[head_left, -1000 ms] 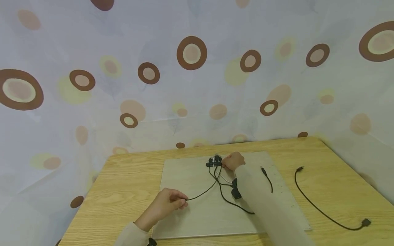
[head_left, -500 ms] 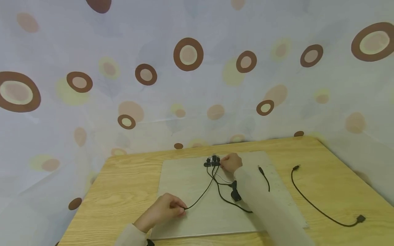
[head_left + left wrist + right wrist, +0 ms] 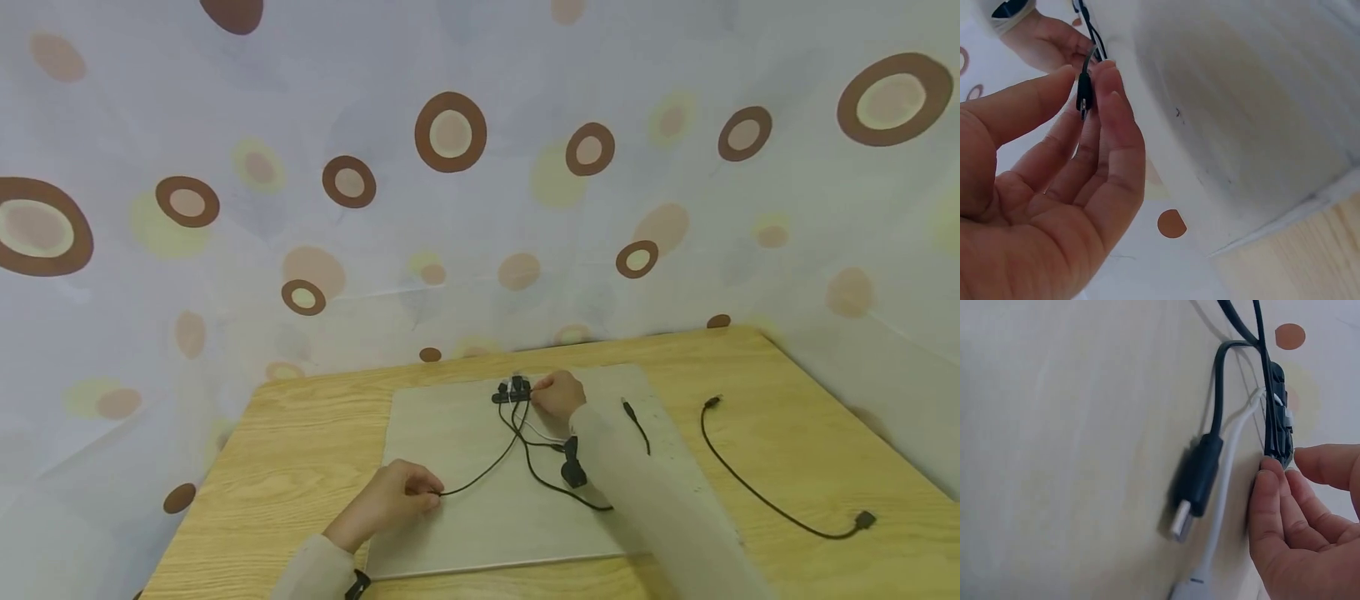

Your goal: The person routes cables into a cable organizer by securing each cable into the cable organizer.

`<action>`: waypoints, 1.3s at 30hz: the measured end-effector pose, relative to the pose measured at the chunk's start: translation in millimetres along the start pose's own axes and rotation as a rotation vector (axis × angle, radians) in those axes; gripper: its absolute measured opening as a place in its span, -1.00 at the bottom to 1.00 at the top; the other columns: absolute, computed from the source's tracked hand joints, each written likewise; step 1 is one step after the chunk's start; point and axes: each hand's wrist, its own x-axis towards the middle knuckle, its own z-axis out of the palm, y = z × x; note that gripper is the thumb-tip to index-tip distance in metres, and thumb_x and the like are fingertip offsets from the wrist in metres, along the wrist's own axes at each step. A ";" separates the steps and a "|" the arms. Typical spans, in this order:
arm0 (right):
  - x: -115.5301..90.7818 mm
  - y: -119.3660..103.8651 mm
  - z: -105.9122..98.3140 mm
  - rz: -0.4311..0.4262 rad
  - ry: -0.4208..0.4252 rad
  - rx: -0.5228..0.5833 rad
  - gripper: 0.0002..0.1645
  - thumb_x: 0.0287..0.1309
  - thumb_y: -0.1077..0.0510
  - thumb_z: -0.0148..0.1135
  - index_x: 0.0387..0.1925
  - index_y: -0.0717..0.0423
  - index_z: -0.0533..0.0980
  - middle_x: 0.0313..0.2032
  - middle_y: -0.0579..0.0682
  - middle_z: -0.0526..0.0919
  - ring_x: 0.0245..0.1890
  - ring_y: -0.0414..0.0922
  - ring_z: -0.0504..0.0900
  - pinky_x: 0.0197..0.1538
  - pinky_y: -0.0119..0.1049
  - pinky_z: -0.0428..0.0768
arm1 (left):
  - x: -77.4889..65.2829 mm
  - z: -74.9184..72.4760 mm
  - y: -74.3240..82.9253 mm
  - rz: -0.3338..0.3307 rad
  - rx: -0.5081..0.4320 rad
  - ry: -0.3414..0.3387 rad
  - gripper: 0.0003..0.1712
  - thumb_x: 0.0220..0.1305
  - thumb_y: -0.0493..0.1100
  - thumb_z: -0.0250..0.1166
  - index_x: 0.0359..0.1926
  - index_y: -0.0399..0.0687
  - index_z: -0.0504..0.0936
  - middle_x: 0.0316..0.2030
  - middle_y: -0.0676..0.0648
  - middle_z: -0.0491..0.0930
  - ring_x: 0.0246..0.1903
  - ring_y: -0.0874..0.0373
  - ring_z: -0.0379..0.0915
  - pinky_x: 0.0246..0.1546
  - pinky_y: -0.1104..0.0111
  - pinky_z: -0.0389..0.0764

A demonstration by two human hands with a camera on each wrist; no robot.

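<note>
Near the front left of the pale board [image 3: 450, 533], my left hand [image 3: 397, 492] pinches the small black plug [image 3: 1084, 94] of a thin black cable [image 3: 483, 473]. The plug's metal tip shows between thumb and fingers in the left wrist view. That cable runs up to a black cable clip [image 3: 512, 397] at the board's far side, where several cables pass through its slots. My right hand [image 3: 558, 394] holds the clip's right end, thumb on one side and fingers on the other. Its fingertips partly hide that end in the right wrist view.
A black USB plug [image 3: 1194, 481] and a white cable [image 3: 1225, 481] hang below the clip. Black connectors [image 3: 573, 473] lie beside my right sleeve. A short black cable [image 3: 636, 423] rests on the board's right side, partly behind the sleeve. Another black cable [image 3: 765, 496] lies on the wooden table.
My left hand, holding the plug, has shifted slightly left and toward the near side, drawing the thin cable with it. My right hand stays at the clip. The head view has turned slightly.
</note>
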 end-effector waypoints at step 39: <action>-28.9 -5.4 -107.5 -0.092 -0.143 0.233 -0.57 0.34 0.14 0.12 0.06 0.44 0.46 -0.10 0.24 0.65 -0.12 0.06 0.64 0.00 -0.18 0.60 | 23.8 34.6 23.7 0.154 -0.157 0.068 -0.72 0.39 -0.16 0.15 -0.20 -0.30 0.69 -0.34 -0.12 0.71 -0.32 0.10 0.64 -0.25 0.47 0.57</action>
